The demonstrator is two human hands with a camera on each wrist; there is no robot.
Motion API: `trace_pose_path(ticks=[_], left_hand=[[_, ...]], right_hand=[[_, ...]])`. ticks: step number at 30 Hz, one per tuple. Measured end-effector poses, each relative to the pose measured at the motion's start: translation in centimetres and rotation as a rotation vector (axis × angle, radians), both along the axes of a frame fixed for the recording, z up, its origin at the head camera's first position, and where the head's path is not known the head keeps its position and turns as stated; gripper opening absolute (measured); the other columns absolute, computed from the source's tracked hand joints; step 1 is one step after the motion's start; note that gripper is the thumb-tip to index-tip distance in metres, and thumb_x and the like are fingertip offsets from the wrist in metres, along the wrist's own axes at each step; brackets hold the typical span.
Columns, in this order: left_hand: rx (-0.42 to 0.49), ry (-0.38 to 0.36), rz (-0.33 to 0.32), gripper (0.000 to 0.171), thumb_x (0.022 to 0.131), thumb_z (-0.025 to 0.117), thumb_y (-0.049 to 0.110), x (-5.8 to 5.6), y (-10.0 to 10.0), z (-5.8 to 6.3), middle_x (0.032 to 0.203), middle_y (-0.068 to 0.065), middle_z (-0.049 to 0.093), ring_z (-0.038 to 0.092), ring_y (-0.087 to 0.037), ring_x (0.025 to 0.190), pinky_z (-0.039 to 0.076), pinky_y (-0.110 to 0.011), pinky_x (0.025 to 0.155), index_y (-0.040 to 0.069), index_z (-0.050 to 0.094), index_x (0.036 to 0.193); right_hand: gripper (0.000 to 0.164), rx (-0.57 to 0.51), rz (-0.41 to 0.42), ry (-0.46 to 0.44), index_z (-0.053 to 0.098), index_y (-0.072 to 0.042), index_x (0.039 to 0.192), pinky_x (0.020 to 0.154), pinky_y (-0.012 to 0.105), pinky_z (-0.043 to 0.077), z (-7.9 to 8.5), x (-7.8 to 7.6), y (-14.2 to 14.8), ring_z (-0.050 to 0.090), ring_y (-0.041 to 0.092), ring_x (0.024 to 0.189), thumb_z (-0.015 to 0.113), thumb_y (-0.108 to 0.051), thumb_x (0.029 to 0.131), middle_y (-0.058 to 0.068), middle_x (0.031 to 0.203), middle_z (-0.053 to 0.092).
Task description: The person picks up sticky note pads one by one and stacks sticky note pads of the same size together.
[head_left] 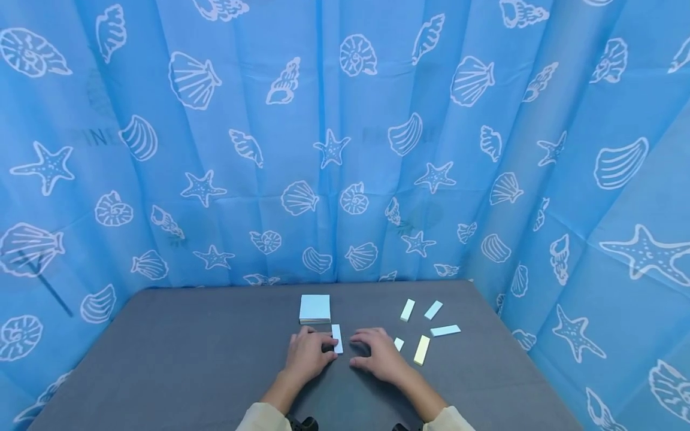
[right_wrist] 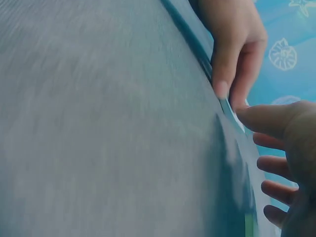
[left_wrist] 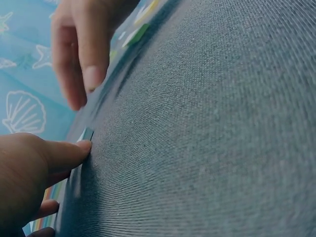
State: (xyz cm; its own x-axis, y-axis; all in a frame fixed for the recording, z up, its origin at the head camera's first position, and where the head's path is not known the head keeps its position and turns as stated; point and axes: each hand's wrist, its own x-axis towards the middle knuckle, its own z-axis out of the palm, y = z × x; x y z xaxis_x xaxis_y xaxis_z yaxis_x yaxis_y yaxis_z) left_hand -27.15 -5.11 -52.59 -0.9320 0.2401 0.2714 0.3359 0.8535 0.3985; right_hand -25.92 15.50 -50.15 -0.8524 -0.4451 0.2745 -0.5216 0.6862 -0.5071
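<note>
My left hand (head_left: 308, 354) pinches a slim pale-blue block (head_left: 337, 335) lying flat, its thumb at the near end and a fingertip over the side. In the left wrist view that thumb partly hides the block (left_wrist: 88, 134). My right hand (head_left: 380, 354) hovers just right of it, fingers loosely bent, with nothing between them. Behind the left hand sits a low square stack (head_left: 315, 306), pale blue on top; coloured layers show along its side in the left wrist view.
Right of my right hand lie several loose blocks, among them a yellow block (head_left: 422, 350), a pale block (head_left: 445, 330) and a partly hidden small block (head_left: 399, 344). The grey cloth-covered table (head_left: 205, 353) ends at a blue shell-print curtain (head_left: 345, 233).
</note>
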Motion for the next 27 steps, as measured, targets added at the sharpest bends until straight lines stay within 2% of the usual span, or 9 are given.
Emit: trace_pose_path(ticks=[10, 21, 27], left_hand=[[0.016, -0.049, 0.017, 0.028, 0.079, 0.081, 0.033, 0.1, 0.1, 0.2, 0.120, 0.011, 0.067, 0.052, -0.023, 0.109, 0.038, -0.043, 0.082, 0.031, 0.076, 0.107], [0.060, -0.057, 0.015, 0.028, 0.079, 0.081, 0.031, 0.3, 0.2, 0.4, 0.120, 0.009, 0.067, 0.052, -0.024, 0.110, 0.038, -0.044, 0.085, 0.029, 0.076, 0.107], [0.067, -0.068, 0.019, 0.028, 0.079, 0.081, 0.031, 0.3, 0.2, 0.3, 0.121, 0.009, 0.066, 0.051, -0.024, 0.111, 0.038, -0.045, 0.087, 0.030, 0.076, 0.107]], right_hand=[[0.047, 0.068, -0.135, 0.064, 0.070, -0.006, 0.114, 0.091, 0.063, 0.037, -0.3, 1.3, 3.2, 0.049, 0.039, 0.118, 0.082, -0.032, 0.076, 0.016, 0.122, 0.062], [0.051, 0.173, -0.218, 0.137, 0.070, -0.008, 0.110, 0.093, 0.060, 0.038, -0.2, 2.6, 5.8, 0.052, 0.037, 0.114, 0.084, -0.039, 0.072, 0.015, 0.119, 0.063], [0.050, 0.187, -0.256, 0.174, 0.070, -0.008, 0.107, 0.091, 0.058, 0.039, -0.5, 2.8, 6.4, 0.052, 0.037, 0.112, 0.085, -0.038, 0.069, 0.015, 0.117, 0.064]])
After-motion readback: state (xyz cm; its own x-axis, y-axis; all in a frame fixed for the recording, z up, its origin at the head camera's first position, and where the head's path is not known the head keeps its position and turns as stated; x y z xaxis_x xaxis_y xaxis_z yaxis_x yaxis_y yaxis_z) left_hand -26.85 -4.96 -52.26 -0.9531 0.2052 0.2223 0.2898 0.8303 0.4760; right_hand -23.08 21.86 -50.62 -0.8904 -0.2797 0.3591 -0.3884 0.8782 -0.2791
